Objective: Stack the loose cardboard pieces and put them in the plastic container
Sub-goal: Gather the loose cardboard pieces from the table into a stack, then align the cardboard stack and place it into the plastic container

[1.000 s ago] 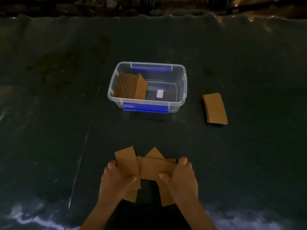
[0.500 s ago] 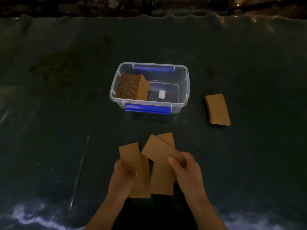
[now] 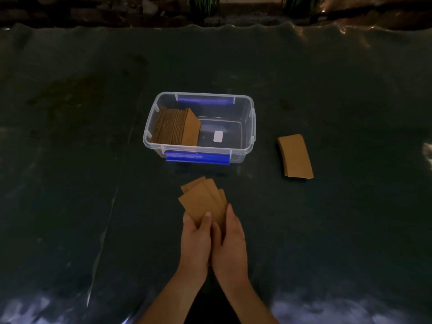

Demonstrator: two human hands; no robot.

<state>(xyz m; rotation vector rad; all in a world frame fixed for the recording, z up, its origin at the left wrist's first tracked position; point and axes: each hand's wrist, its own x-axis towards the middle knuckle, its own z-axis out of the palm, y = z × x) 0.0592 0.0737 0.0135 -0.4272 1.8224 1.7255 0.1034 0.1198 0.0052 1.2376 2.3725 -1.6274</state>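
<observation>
Brown cardboard pieces point(image 3: 203, 203), flat, fanned unevenly, tilted leftward: clasped between left hand point(image 3: 196, 239) and right hand point(image 3: 231, 242), palms facing, thumbs on top. Beyond the fingertips: clear plastic container point(image 3: 250, 127) holding an upright cardboard row point(image 3: 175, 129). Rightward: separate stack point(image 3: 295, 155).

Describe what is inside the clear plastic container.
Inside the plastic container, cardboard pieces stand on edge at its left end. A white label shows on the bare floor; the floor beneath the pieces is covered.
</observation>
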